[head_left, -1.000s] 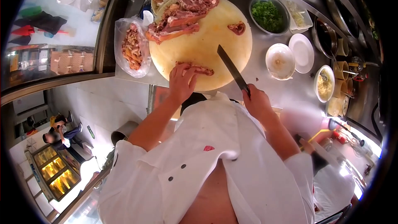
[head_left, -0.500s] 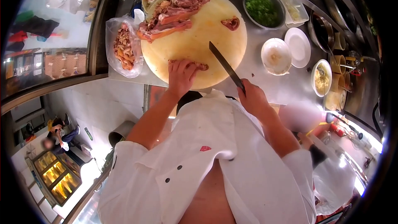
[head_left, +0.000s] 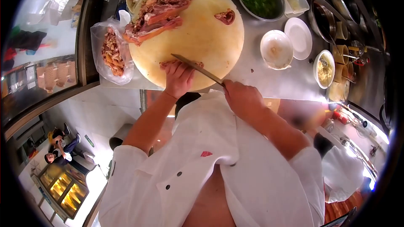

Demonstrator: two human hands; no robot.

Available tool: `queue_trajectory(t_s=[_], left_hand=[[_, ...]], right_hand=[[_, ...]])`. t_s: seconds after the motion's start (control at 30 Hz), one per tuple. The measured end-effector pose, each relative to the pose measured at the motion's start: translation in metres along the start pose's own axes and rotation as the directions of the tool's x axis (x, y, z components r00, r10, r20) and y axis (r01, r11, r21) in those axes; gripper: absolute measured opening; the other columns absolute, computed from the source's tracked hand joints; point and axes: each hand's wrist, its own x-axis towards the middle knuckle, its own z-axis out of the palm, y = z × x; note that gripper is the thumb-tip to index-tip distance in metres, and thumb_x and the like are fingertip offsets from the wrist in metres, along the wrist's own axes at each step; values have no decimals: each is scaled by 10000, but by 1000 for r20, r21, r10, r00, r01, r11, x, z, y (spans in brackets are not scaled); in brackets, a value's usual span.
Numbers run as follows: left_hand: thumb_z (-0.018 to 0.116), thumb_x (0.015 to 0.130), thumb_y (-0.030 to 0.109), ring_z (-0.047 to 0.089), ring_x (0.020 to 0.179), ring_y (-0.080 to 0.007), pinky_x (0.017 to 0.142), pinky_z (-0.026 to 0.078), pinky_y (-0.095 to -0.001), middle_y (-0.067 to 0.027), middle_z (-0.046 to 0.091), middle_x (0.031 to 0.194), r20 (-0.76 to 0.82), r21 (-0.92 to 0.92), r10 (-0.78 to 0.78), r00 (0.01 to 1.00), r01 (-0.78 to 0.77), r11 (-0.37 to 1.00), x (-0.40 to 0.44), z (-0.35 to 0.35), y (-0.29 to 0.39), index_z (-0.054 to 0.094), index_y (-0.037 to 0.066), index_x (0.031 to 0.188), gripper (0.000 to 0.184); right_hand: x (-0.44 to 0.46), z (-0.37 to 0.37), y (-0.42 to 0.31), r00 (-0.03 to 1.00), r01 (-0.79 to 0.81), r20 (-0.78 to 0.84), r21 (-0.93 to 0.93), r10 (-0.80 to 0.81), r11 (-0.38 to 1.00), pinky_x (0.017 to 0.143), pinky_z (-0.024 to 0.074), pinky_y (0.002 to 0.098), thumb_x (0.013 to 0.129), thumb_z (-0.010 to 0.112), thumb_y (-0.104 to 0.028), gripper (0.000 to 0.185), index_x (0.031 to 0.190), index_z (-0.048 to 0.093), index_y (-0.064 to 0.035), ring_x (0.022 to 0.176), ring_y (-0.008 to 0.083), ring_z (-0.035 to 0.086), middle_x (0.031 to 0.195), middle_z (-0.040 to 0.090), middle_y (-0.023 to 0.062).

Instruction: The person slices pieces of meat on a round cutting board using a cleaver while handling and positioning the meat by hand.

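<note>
Thin meat strip [head_left: 200, 64] lies near close edge of round cutting board [head_left: 210, 33], under fingers of left hand [head_left: 179, 79], ends showing either side. Left hand: fingers curled, close together, holding strip down. Right hand [head_left: 243, 96]: closed around handle of knife [head_left: 202, 71], blade angled across strip, just beside left fingertips; blade contact with meat: cannot tell. Large meat piece [head_left: 170, 6] on board's far left, apart from both hands.

The left grip [head_left: 179, 77] covers the middle of the meat strip [head_left: 200, 64]; the right grip [head_left: 242, 94] conceals the handle of the knife [head_left: 204, 72]. The top edge truncates the silvery sheet [head_left: 52, 0]; a co-worker's head [head_left: 306, 120] is blurred.
</note>
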Motion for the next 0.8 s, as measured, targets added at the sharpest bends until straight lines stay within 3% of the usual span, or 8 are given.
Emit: queue_trajectory(t_s=[0.1, 0.3, 0.5, 0.6, 0.8], left_hand=[[794, 811, 125, 576, 1118, -332, 1006, 413, -492, -52, 681, 1156, 7, -4, 6, 1000, -6, 1000, -8, 6, -3, 761, 135, 994, 186], [786, 832, 124, 573, 1135, -334, 1019, 405, -484, -49, 687, 1158, 18, -5, 30, 999, -30, 1000, -12, 10, -8, 764, 127, 1002, 172], [765, 868, 149, 564, 1151, -330, 1018, 385, -484, -49, 688, 1152, 38, -33, 3, 999, -2, 999, -10, 9, -7, 746, 112, 1042, 179], [767, 870, 157, 602, 1119, -262, 1002, 398, -437, -7, 702, 1118, 49, -10, -12, 999, 12, 1000, 0, 2, -2, 765, 159, 1031, 161], [769, 873, 149, 595, 1139, -266, 1038, 395, -453, 0, 699, 1134, 49, -5, -16, 999, 16, 1000, -2, 4, -3, 761, 170, 1043, 171]], right_hand=[[-8, -7, -7, 996, -46, 81, 32, 43, 998, 706, 607, 466, 972, 565, -70, 235, 1204, 596, -46, 796, 355, 748, 909, 709, 157], [-18, -16, 3, 992, -41, 124, 50, 35, 998, 709, 604, 472, 960, 582, -62, 266, 1223, 586, -24, 816, 356, 743, 923, 703, 162], [20, -1, -3, 992, -1, 124, 49, -5, 999, 729, 612, 472, 951, 603, -66, 192, 1135, 596, -12, 858, 373, 756, 944, 728, 183], [58, 7, -10, 984, -19, 179, 99, 1, 995, 732, 597, 488, 968, 580, -63, 156, 1121, 562, -36, 858, 358, 750, 946, 722, 176], [88, 28, -6, 993, 92, 70, 16, -93, 996, 695, 600, 474, 948, 610, -49, 161, 1100, 560, -28, 843, 355, 758, 931, 735, 174]])
